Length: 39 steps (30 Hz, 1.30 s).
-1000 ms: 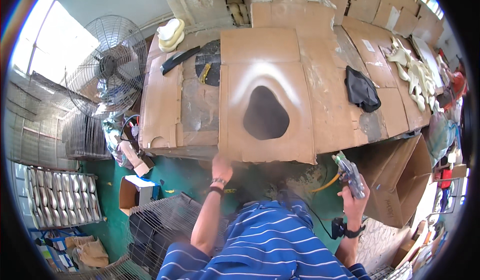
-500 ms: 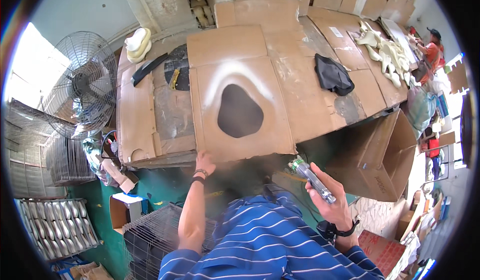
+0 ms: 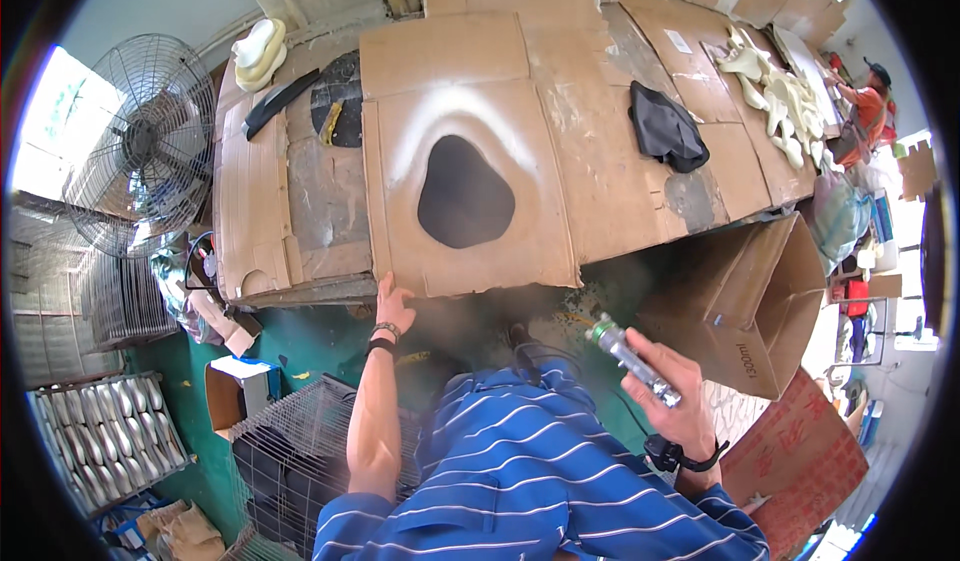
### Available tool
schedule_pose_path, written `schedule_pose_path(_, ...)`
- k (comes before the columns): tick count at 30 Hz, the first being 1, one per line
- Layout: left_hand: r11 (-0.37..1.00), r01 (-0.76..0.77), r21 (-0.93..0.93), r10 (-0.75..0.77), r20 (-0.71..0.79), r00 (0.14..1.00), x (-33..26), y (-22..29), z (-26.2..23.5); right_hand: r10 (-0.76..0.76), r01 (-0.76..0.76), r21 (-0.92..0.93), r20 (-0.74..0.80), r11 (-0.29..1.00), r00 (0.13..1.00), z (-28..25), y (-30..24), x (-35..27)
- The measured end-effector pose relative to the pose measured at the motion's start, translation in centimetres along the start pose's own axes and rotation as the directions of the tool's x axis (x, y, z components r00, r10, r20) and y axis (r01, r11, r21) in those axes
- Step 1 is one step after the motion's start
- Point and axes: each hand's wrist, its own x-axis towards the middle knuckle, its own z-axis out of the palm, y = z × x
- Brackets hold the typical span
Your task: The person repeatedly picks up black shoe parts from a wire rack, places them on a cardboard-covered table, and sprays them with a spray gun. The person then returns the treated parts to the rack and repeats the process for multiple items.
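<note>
My right hand [image 3: 672,379] is closed around a silver spray gun [image 3: 632,359] with a green front end, held out over the floor at the right. A flat, dark grey, rounded-triangular piece [image 3: 466,196] lies on a cardboard sheet [image 3: 545,241] in front of me. White overspray forms an arch on the sheet round the far end of that piece. My left hand [image 3: 394,311] is at the sheet's near left edge, its index finger stretched onto the edge; nothing shows in its grasp.
A black folded cloth [image 3: 668,129] and several cream moulded pieces [image 3: 780,101] lie to the right. A large cardboard box [image 3: 735,306] stands below the table edge. At left are a wire-guarded fan [image 3: 142,141] and a wire cage [image 3: 290,456]. Another person [image 3: 866,111] works far right.
The view has shifted, so the table sits higher in the picture. My left hand's index finger now reaches out along the sheet's edge. My right hand still holds the spray gun.
</note>
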Motion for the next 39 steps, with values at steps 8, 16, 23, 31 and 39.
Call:
schedule_pose_path(8,0.999,0.048,-0.025,-0.048,0.009,0.999,0.3,0.5,-0.4,-0.097,0.101,0.101,-0.040,0.990,0.994,2.0,-0.2,3.2)
schedule_pose_path(16,1.000,0.018,0.003,-0.018,0.006,1.000,0.1,0.1,-0.2,-0.002,0.022,0.096,-0.203,0.995,0.979,1.7,1.2,3.1)
schedule_pose_path(23,1.000,-0.003,-0.011,0.003,0.001,1.000,0.2,-0.1,-0.1,0.042,-0.042,0.065,-0.005,0.997,0.999,0.8,1.0,0.6)
schedule_pose_path(31,1.000,0.011,0.003,-0.011,0.002,1.000,0.3,-0.1,-0.3,-0.039,0.059,0.126,-0.154,0.990,0.987,2.7,0.6,3.3)
schedule_pose_path(39,1.000,0.020,-0.020,-0.020,0.026,0.999,0.4,-0.4,-0.3,0.030,-0.032,0.103,0.024,0.994,0.999,1.3,1.7,1.3)
